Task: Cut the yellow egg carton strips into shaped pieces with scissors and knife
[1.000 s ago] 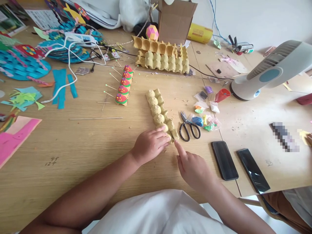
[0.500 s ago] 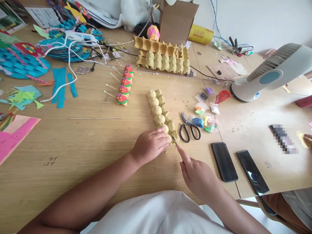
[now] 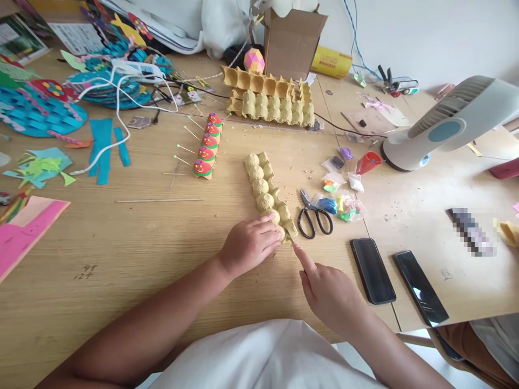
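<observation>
A yellowish pulp egg carton piece (image 3: 265, 186) lies lengthwise before me, its row of rounded cups beside a row of lower hollows. Over its near end my left hand (image 3: 252, 242) is laid, the fingers curled across the cups and holding it down. At the same end, my right hand (image 3: 326, 283) grips a thin knife (image 3: 290, 236), index finger stretched along it. The blade tip touches the carton's near right corner; the handle is hidden in my palm. Black-handled scissors (image 3: 313, 213) lie just right of the carton.
Painted caterpillar (image 3: 205, 154) with pins stands left of the carton; a wooden stick (image 3: 160, 201) lies nearer. More egg cartons (image 3: 278, 105) sit behind. To the right are clay packets (image 3: 329, 204), two phones (image 3: 373, 270) (image 3: 420, 286) and a fan (image 3: 446, 121). Blue paper crafts (image 3: 36, 111) fill the left.
The camera view has shifted slightly. Both hands keep nearly the same pose on the carton and knife. Another person's fingers at the far right edge have gone out of view.
</observation>
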{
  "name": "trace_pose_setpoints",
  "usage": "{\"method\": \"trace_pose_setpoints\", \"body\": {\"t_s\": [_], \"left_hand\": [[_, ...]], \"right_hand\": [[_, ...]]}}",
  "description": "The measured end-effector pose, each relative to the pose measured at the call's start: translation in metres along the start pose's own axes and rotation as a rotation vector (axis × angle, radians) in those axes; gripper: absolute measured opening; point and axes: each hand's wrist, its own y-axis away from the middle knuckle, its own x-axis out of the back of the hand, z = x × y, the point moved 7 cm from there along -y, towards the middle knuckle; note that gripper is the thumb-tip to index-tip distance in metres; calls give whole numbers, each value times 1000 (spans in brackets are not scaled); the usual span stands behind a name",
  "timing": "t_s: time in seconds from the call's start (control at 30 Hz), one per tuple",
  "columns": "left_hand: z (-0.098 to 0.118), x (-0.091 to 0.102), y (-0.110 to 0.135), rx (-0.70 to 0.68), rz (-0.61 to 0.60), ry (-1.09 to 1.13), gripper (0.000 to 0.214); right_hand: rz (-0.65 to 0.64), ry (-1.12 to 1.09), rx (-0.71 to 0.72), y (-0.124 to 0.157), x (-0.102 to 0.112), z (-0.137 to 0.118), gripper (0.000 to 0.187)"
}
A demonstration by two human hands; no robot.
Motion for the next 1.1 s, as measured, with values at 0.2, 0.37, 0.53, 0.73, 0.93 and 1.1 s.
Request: {"method": "trace_pose_setpoints", "body": {"t_s": [0.2,0.37,0.53,0.73,0.93,1.1], "left_hand": [[1,-1,2,-1,-7,-9,12],[0,-3,2,21,-15,-17,11],[-1,-1,0,20,5,-48,14],[2,-1,1,-5,-6,-13,11],[2,-2,2,5,-7,-6,12],[0,-3,0,19,-18,0,12]], "right_hand": [[51,-9,-4,-13,5,-4,58],[15,-7,-22,-4,1,-3,59],[69,-6,-24,-12,2,-4,59],[44,-17,-18,-5,-3,0,58],[43,-13,-18,-6,4,-3,58],[36,-15,-20,-3,0,-3,58]]}}
